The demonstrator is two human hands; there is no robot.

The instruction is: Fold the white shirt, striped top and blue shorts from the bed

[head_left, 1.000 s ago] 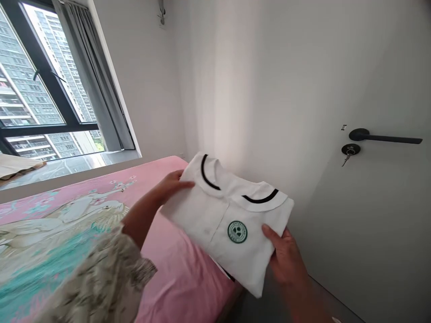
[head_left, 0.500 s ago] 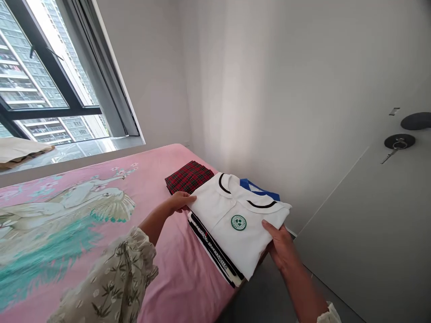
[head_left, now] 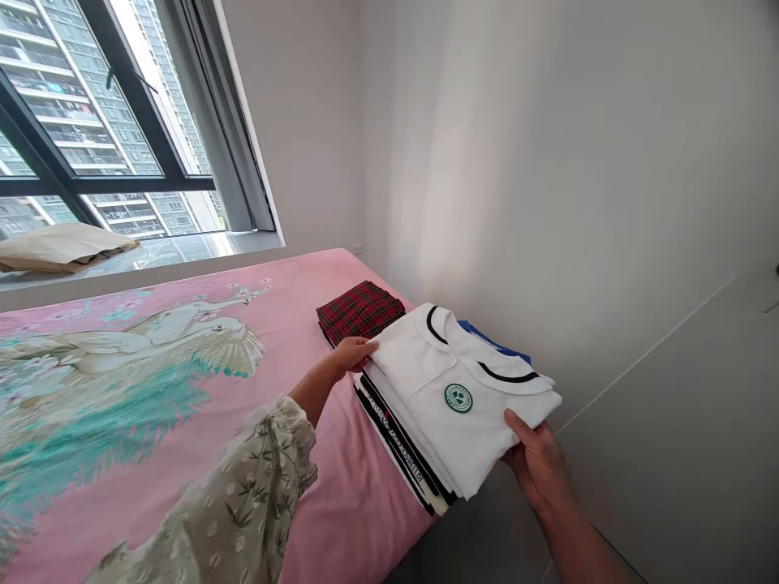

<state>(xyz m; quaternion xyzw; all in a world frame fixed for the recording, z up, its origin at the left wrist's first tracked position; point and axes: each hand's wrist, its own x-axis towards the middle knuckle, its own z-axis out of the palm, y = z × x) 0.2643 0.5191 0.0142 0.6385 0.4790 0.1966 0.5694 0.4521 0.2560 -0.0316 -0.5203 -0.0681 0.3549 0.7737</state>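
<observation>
A folded white shirt [head_left: 426, 389] with a black-striped collar and a round green badge [head_left: 458, 398] lies over a stack of folded clothes [head_left: 402, 446] at the bed's edge. My left hand [head_left: 353, 354] pinches the shirt's left side near the collar, thumb on top. At the opposite side, my right hand [head_left: 539, 462] grips the shirt's edge, thumb above and fingers underneath. Black and white layers, some with lettering, show below the shirt. Behind it a blue garment [head_left: 496, 341] peeks out, mostly hidden.
A red plaid folded cloth [head_left: 359, 311] sits just beyond my left hand. The pink bedsheet [head_left: 341, 462] bears a white bird print. A wall [head_left: 487, 203] rises close behind the stack. On the windowsill at left lies a beige bag-like item [head_left: 66, 246].
The view has turned a little to the left, so the scene sits further right. Both hands still hold the white shirt, which now appears slightly farther over the stack's right side.
</observation>
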